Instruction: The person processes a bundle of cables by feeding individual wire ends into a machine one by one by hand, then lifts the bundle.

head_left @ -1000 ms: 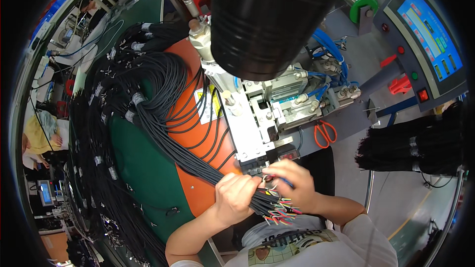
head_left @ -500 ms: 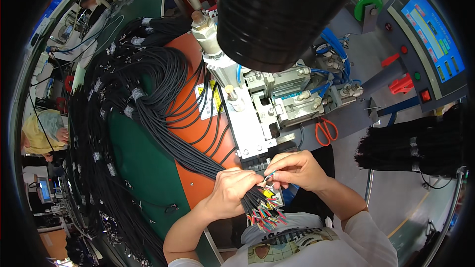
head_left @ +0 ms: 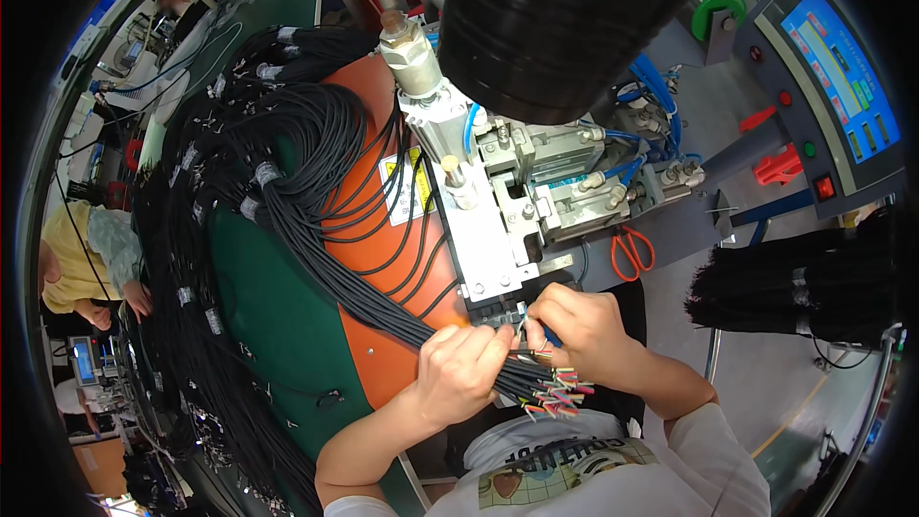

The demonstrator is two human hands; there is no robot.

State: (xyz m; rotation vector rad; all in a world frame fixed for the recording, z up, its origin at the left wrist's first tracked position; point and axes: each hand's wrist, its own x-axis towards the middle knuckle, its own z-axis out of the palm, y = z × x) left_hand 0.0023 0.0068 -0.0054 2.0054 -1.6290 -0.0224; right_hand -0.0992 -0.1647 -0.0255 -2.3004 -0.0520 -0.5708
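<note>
Left fingers (head_left: 467, 352) wrapped around black cable bundle (head_left: 383, 310).

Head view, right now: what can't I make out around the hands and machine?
In the head view:
Black cables inside the left hand: hidden by its closed grip.
What the right hand is handling: too small, partly covered by the hand itself.
Parts of the machine behind the black cylinder: blocked by it.
The cylinder's top: cut off by the upper edge.
</note>
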